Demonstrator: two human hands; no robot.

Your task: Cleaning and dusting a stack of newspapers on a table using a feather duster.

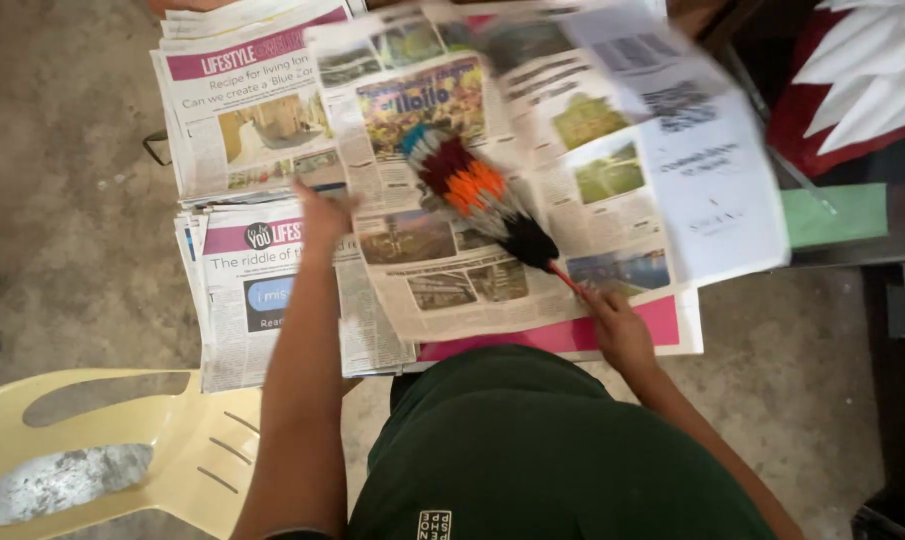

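Across the middle of the view, a spread newspaper point(533, 170) lies open, its right edge blurred and lifted over a dark table edge point(853, 250). Its near edge overlaps a pink sheet point(613, 335) that projects toward the person's body. Left of it, two newspaper stacks point(243, 200) sit one behind the other, edges roughly square; the near stack overhangs toward a yellow plastic chair point(123, 450).

Right hand point(621, 330): fingers closed around the red handle of a feather duster point(478, 195). The duster lies diagonally on the spread newspaper, its multicoloured head (black, orange, dark red, white, teal) pointing up and left, handle end at the near right edge.

Left hand point(323, 215): extended over the seam between the stacks and the spread newspaper, resting on the paper. Whether its fingers are flat or curled cannot be told; it grasps nothing visible.

Floor point(63, 220): bare grey concrete, open at left and at lower right beside the person. The chair takes up the lower left corner, close to the left arm. At upper right, a red and white patterned item point(853, 80) and a green sheet point(838, 215) sit on the dark table, bounding the right side.
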